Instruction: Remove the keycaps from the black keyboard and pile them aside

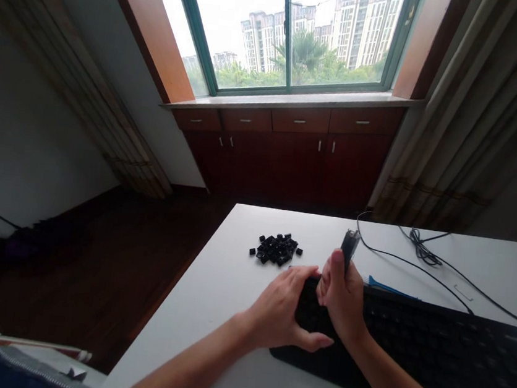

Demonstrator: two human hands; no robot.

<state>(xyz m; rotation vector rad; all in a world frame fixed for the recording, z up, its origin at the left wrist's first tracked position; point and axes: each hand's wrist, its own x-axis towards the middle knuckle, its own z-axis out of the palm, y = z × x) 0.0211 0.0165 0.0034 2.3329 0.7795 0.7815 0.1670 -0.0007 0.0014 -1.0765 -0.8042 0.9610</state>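
A black keyboard (414, 342) lies on the white table, running off to the right. My left hand (280, 308) grips its left end, with the thumb on the front part and the fingers at the back edge. Wrapped in a fist above the keys, my right hand (343, 294) holds a short dark stick-like tool (350, 245) upright; its top end looks metallic. The tool's lower end is hidden by the fist. Beyond my left hand, a small pile of loose black keycaps (276, 249) rests on the table.
Behind the keyboard lie a blue brush (390, 288), a thin bent wire (463, 292) and a coiled black cable (424, 253). The white table's (178, 322) left edge drops to a dark floor. A white-framed chair (34, 361) with dark blue cloth stands at lower left.
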